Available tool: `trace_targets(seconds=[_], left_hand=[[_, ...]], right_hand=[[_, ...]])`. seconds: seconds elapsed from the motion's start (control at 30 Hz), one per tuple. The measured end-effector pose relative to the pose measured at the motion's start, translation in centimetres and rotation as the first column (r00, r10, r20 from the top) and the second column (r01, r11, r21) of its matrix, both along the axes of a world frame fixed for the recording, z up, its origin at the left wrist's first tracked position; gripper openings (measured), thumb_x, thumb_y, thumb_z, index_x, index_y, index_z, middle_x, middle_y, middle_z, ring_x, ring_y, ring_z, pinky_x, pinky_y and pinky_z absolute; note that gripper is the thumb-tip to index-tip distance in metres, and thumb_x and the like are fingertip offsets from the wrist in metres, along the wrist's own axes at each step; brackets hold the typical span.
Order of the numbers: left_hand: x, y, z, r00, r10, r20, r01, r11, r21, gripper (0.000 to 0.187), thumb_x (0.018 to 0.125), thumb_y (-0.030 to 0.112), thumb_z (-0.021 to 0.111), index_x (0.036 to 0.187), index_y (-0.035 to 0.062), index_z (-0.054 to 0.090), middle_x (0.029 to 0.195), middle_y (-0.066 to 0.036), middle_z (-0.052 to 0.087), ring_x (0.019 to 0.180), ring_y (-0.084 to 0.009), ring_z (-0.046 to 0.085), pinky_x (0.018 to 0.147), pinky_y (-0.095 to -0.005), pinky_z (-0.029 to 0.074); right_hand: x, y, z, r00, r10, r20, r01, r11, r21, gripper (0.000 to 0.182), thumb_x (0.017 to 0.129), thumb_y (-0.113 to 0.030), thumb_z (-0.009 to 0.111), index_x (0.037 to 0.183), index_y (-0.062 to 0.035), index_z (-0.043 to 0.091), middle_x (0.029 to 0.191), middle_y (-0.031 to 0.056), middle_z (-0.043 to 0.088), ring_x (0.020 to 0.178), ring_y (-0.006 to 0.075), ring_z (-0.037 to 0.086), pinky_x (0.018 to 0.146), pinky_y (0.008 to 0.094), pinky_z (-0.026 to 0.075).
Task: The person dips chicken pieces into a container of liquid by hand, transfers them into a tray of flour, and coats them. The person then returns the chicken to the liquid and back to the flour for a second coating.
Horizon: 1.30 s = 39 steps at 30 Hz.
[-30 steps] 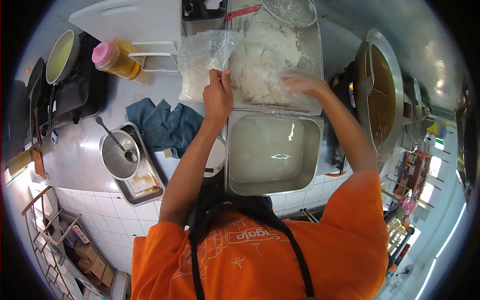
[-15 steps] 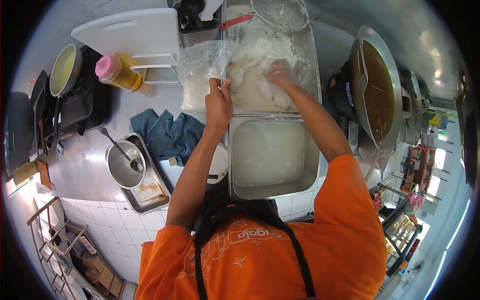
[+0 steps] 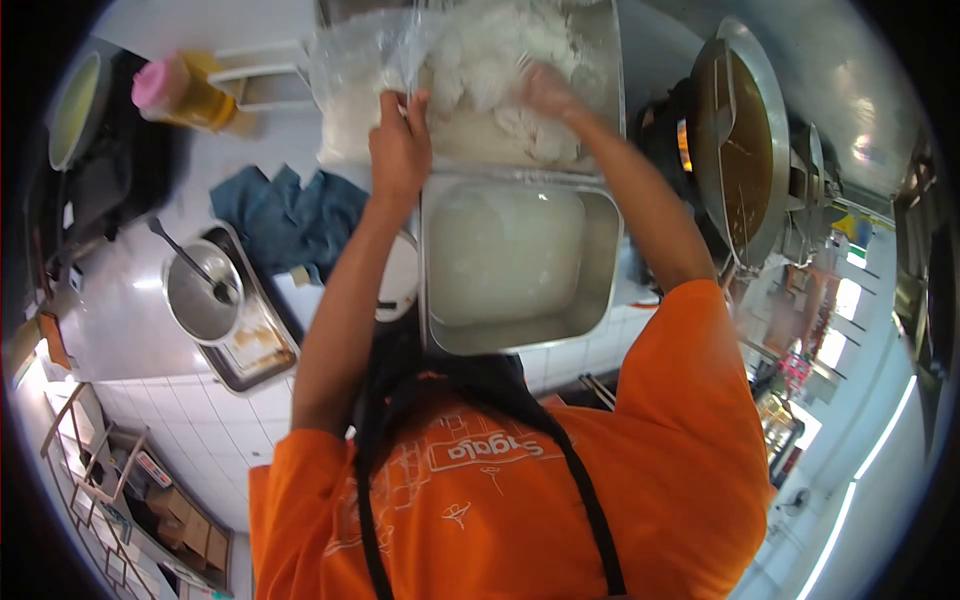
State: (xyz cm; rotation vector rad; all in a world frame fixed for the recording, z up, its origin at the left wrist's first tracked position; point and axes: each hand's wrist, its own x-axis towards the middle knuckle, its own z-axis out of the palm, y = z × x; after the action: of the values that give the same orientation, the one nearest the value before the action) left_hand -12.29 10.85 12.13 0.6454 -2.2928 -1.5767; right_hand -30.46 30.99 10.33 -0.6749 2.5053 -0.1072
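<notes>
A metal tray holds white flour with pale lumps in it. My right hand is in the flour on the tray's right side, dusted white, its fingers smeared by motion. At the tray's left rim, my left hand is closed, thumb and fingers around the edge. A clear plastic bag with white powder lies against that hand, its loose top overlapping the tray. Nearer my body sits a rectangular metal pan of cloudy, whitish liquid.
To the right stands a large wok of brown oil over a lit burner. On the left are a blue cloth, a metal bowl with a ladle on a small tray, and a pink-capped bottle.
The view has shifted, so the counter appears higher and further left. My right hand has moved within the flour. My left hand keeps its place at the tray's rim. The burner's flame now shows.
</notes>
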Motion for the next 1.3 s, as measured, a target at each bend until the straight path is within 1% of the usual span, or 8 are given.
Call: trace_targets(seconds=[0.3,0.43,0.5,0.67,0.73,0.8,1.0,1.3], left_hand=[[-0.1,0.2,-0.6,0.999,0.04,-0.005,-0.041,0.995,-0.087,0.034,0.1,0.036,0.052,0.098,0.0033,0.047,0.06,-0.023,0.058,0.062,-0.0456,0.059,0.056,-0.0481,0.043],[0.0,-0.2,-0.5,1.0,-0.019,-0.016,0.019,0.999,0.027,0.033,0.101,0.035,0.051,0.099,0.0027,0.045,0.058,-0.021,0.057,0.057,-0.0435,0.058,0.053,-0.0474,0.041],[-0.2,-0.3,-0.3,1.0,-0.021,-0.021,0.021,0.999,0.031,0.033,0.1,0.034,0.052,0.099,0.0023,0.045,0.058,-0.024,0.056,0.058,-0.0467,0.057,0.052,-0.0501,0.04],[0.1,-0.5,0.2,0.999,-0.032,0.008,0.031,0.994,0.105,0.033,0.1,0.034,0.053,0.099,0.0022,0.044,0.056,-0.025,0.054,0.057,-0.0486,0.055,0.051,-0.0511,0.039],[0.2,-0.6,0.5,1.0,-0.02,0.022,0.017,0.99,0.137,0.033,0.1,0.034,0.053,0.099,0.0023,0.044,0.056,-0.025,0.054,0.057,-0.0482,0.055,0.051,-0.051,0.039],[0.0,-0.4,0.7,0.999,-0.03,0.035,0.023,0.986,0.168,0.033,0.1,0.034,0.052,0.099,0.0024,0.044,0.056,-0.025,0.054,0.057,-0.0478,0.056,0.051,-0.0509,0.039],[0.0,-0.3,1.0,0.998,-0.034,0.043,0.028,0.991,0.131,0.033,0.1,0.035,0.051,0.099,0.0026,0.045,0.056,-0.025,0.054,0.056,-0.0476,0.055,0.051,-0.0506,0.038],[-0.3,-0.1,1.0,1.0,-0.009,-0.008,0.009,0.997,0.075,0.033,0.101,0.035,0.05,0.098,0.0024,0.045,0.058,-0.025,0.055,0.058,-0.0475,0.056,0.051,-0.0502,0.038]], right_hand=[[5.6,0.8,-4.3,0.995,0.095,0.009,-0.094,0.948,0.305,0.063,0.084,-0.045,0.062,0.123,0.0045,0.058,0.123,0.0236,0.061,0.115,0.0378,0.058,0.101,0.0436,0.042],[2.2,-0.1,-2.0,0.814,-0.24,0.528,0.506,0.738,-0.446,0.058,0.079,-0.042,0.069,0.109,0.0075,0.066,0.12,0.0258,0.062,0.113,0.0358,0.058,0.092,0.0411,0.046],[-0.1,1.3,-3.9,0.946,-0.264,0.186,0.322,0.823,-0.468,0.057,0.079,-0.043,0.069,0.106,0.0073,0.067,0.116,0.0265,0.063,0.11,0.0376,0.059,0.091,0.0427,0.046],[-1.3,4.3,-2.5,0.964,-0.166,-0.208,0.181,0.982,0.057,0.064,0.086,-0.047,0.062,0.125,0.0034,0.055,0.114,0.0282,0.062,0.109,0.0418,0.06,0.095,0.0462,0.046],[-5.5,14.1,-14.3,0.905,0.393,0.162,-0.419,0.763,0.492,0.067,0.085,-0.054,0.061,0.123,0.0007,0.058,0.118,0.0228,0.063,0.109,0.0358,0.061,0.096,0.0455,0.047],[-0.3,16.1,-13.8,0.705,-0.333,0.626,0.435,0.9,-0.011,0.063,0.087,-0.052,0.06,0.123,-0.0006,0.058,0.121,0.0173,0.063,0.107,0.0296,0.062,0.093,0.0434,0.049],[5.1,-2.4,-3.4,0.772,0.033,0.634,-0.094,0.994,0.062,0.068,0.088,-0.046,0.057,0.14,-0.003,0.047,0.145,0.0217,0.042,0.124,0.0335,0.052,0.098,0.0418,0.046],[5.0,-7.0,-4.3,0.865,-0.002,0.502,0.022,0.999,-0.033,0.06,0.087,-0.047,0.054,0.122,0.0002,0.06,0.116,0.0177,0.062,0.106,0.0298,0.057,0.088,0.0423,0.045]])
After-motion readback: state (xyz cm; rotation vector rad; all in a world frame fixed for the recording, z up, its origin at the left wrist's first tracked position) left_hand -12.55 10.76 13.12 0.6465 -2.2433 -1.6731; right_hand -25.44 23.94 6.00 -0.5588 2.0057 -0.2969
